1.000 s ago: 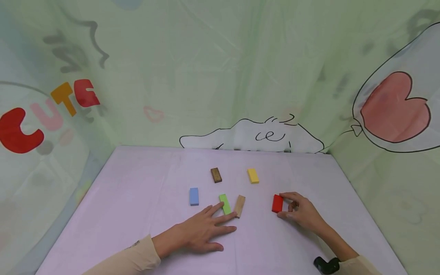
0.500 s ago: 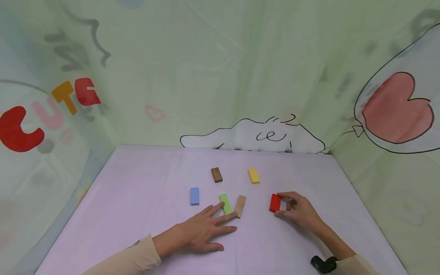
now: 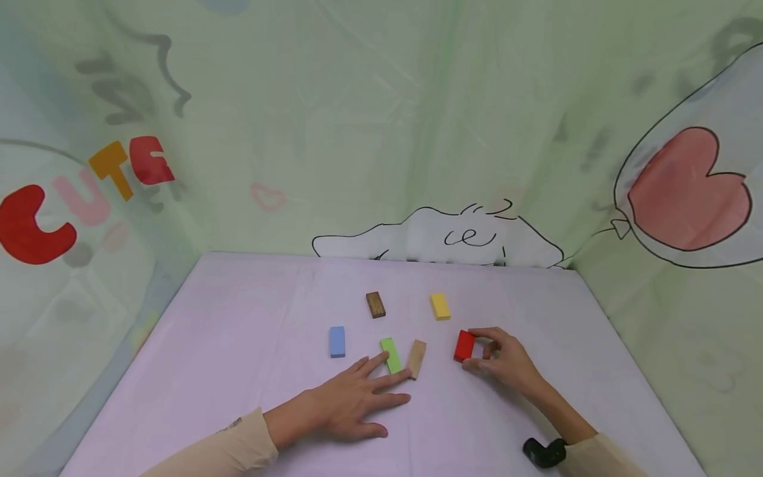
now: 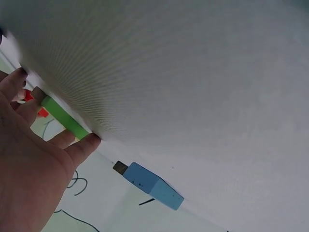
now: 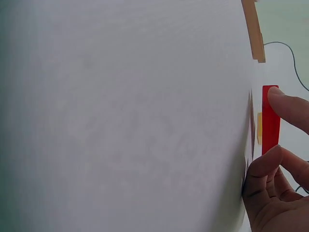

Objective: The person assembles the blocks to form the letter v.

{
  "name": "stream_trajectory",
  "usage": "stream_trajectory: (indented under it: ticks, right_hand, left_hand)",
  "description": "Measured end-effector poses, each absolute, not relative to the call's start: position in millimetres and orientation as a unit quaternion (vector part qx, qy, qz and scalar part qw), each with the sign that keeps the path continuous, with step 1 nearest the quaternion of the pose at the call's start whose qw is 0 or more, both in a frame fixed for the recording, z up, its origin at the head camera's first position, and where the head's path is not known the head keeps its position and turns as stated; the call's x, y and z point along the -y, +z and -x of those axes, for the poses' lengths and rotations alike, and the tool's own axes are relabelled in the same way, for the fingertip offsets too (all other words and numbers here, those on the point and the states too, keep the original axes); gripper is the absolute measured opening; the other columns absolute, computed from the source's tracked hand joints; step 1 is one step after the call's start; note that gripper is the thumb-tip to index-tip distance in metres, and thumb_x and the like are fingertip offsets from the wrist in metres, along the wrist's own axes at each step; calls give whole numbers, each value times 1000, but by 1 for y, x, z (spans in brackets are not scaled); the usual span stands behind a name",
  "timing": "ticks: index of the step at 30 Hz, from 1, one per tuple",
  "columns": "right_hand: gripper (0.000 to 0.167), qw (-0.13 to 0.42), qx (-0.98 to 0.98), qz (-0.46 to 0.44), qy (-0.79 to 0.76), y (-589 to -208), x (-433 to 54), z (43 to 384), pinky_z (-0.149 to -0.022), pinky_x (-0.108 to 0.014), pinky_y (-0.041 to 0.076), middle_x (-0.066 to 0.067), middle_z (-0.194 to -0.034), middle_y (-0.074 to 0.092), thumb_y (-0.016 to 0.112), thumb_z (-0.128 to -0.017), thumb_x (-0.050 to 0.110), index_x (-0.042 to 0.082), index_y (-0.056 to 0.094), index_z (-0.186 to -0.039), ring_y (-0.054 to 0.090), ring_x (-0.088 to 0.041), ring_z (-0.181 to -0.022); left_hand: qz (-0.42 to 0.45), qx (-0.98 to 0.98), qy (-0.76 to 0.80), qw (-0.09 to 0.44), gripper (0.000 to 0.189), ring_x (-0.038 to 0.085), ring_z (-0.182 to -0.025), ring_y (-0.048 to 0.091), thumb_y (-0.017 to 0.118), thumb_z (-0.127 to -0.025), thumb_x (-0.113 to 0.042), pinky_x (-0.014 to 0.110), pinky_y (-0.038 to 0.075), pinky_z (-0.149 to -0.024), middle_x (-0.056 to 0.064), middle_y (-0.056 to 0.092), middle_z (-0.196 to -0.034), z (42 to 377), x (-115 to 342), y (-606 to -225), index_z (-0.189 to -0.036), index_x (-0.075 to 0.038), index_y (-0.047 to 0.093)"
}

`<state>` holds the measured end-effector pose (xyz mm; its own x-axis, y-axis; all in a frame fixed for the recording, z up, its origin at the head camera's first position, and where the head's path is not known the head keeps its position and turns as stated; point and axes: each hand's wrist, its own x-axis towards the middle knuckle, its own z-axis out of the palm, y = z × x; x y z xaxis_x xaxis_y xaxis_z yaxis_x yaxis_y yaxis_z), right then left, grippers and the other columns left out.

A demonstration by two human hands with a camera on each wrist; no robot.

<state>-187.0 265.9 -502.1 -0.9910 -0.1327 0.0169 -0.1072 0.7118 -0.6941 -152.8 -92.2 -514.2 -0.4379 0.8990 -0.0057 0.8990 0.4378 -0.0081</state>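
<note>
Table: pale lilac top (image 3: 238, 318). Behind table: pale green sheet wall (image 3: 357, 146), lightly creased, faint heart print (image 3: 268, 197). Just above table's far edge: white cloud-like drawing (image 3: 411, 238), black outline. Left of table: side wall (image 3: 36, 344), colored lettering (image 3: 94, 215), reads "CUTE". Right of table: green side wall (image 3: 685, 318), white balloon print (image 3: 733, 99), pinkish-red heart (image 3: 685, 192) inside. Light over table soft, diffuse.

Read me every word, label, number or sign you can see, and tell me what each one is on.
"CUTE": big coloured letters on the left wall; the last letter looks warped.
Grey marks at upper left and upper right: too faint to read.
Black squiggles on the back wall: cannot tell whether they are letters.
Blocks: no readable text.
</note>
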Motion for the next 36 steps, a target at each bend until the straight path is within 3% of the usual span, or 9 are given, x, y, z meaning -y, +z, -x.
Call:
stream_trajectory:
  ticks: [20,36]
  right_hand:
    - [63,36,-923,49,-379,-507,-243,203,-66,-21,45,-17,-126,64,90,-83,16,5,66,-140,57,-19,-88]
    - [64,35,-926,48,-373,-508,-238,206,-64,-21,45,-15,-120,65,89,-84,16,3,64,-141,57,-18,-87]
  left_hand:
    - [-532,-846,-5,28,62,44,-163,24,41,-108,-61,58,42,-121,-3,23,-179,152,93,-511,-164,-35,39]
    - [-526,-849,-9,44,63,43,-165,19,39,-109,-62,58,39,-124,-4,17,-180,152,92,-511,-166,-36,36]
